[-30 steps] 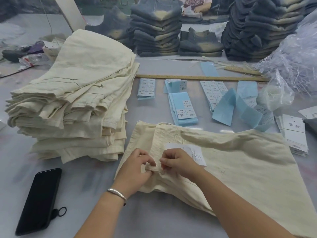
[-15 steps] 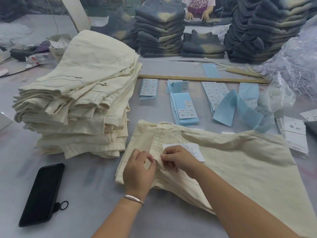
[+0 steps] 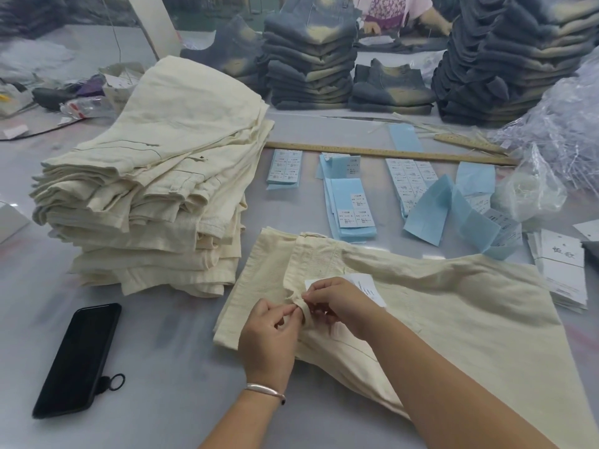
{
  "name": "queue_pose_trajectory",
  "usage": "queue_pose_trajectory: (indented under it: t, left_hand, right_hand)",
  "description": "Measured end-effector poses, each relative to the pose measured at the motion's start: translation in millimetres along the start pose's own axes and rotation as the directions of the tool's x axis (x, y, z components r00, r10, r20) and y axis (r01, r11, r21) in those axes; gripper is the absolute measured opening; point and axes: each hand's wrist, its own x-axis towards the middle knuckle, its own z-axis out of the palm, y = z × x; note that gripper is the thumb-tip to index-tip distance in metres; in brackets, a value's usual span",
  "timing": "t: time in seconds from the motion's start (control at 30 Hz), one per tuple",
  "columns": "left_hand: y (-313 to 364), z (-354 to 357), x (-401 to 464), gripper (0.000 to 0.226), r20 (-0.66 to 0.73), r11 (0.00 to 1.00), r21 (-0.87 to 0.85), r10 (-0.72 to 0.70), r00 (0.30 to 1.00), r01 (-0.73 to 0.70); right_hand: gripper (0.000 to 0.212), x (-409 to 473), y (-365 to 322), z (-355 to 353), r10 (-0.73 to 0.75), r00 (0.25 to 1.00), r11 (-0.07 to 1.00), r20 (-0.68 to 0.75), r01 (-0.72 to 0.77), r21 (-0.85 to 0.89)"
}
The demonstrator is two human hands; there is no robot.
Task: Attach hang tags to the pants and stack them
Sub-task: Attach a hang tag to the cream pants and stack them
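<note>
Left hand [image 3: 270, 338] pinches belt loop [image 3: 301, 307] of cream pants [image 3: 453, 306], lower centre. Right hand [image 3: 340, 303] pinches it too, over white hang tag [image 3: 369, 286]

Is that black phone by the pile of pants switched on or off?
Its screen is dark: the black phone lies flat on the table, nothing lit on it. Off or merely asleep, I cannot tell.

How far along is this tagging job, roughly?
Done, it seems: a tall stack of cream pants sits folded at the left. In hand: the left hand and right hand pinch a belt loop on the flat pair of pants, with a white hang tag beside it. Left: this pair must be stacked; spare tags wait at right, but no untagged pants show.
</note>
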Motion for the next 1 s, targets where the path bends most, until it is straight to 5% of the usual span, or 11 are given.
queue_pose_trajectory:
  t: [0.27,0.6,0.83,0.93,1.0]
  left_hand:
    - [-7,1,-3,0.012,0.071,0.998,0.016,-0.055,0.996,0.054]
    - [6,-12,29,0.024,0.544,0.97,-0.086,-0.145,0.826,0.227]
    - [4,-17,31,0.016,0.497,0.993,0.105,0.001,0.868,-0.062]
    - [3,-18,26,0.019,0.478,0.972,0.163,0.071,0.876,-0.168]
    - [1,-22,24,0.022,0.474,0.991,0.099,0.036,0.88,-0.094]
  right_hand:
    - [0.028,-1,-10,0,0.067,0.996,0.998,0.061,-0.066,-0.013]
    - [0.031,-1,-6,-5,0.042,0.993,0.998,0.112,-0.047,0.039]
    - [0.031,-5,0,-3,0.002,0.995,0.997,0.101,-0.01,0.082]
    - [0.03,-6,-5,0,-0.07,0.997,0.997,-0.029,0.071,0.027]
    - [0.026,-7,-7,-2,-0.151,0.975,0.984,-0.164,0.132,-0.124]
